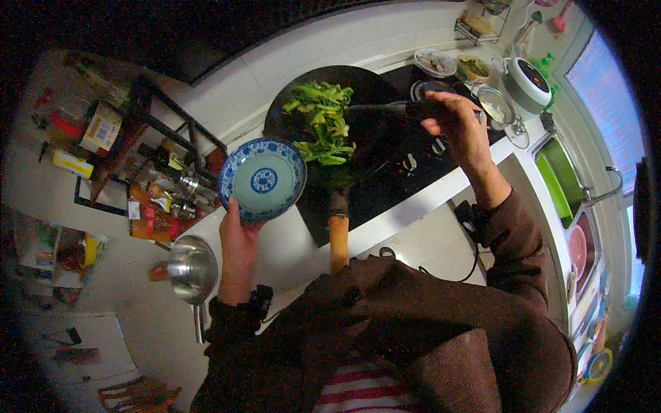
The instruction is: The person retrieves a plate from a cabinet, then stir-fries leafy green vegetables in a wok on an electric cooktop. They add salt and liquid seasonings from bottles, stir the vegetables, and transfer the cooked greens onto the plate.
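My left hand (pixel 238 258) grips the near rim of a blue-and-white patterned plate (pixel 286 178), thumb on top. Nothing lies on the plate, which is tilted just left of the black wok (pixel 289 82). Cooked leafy greens (pixel 321 116) are heaped at the wok's left side. Over the cooktop (pixel 384 191), my right hand (pixel 462 129) holds a dark-handled spatula (pixel 379 108) that reaches left to the greens; its blade is hidden. The wok's wooden handle (pixel 339 235) points toward my body.
Left of the plate stands a black spice rack (pixel 175 121) with jars. A steel saucepan (pixel 192 268) sits below it. Behind my right hand are a dish of food (pixel 435 62), a bowl (pixel 473 68) and a white appliance (pixel 528 85). The sink (pixel 577 147) lies far right.
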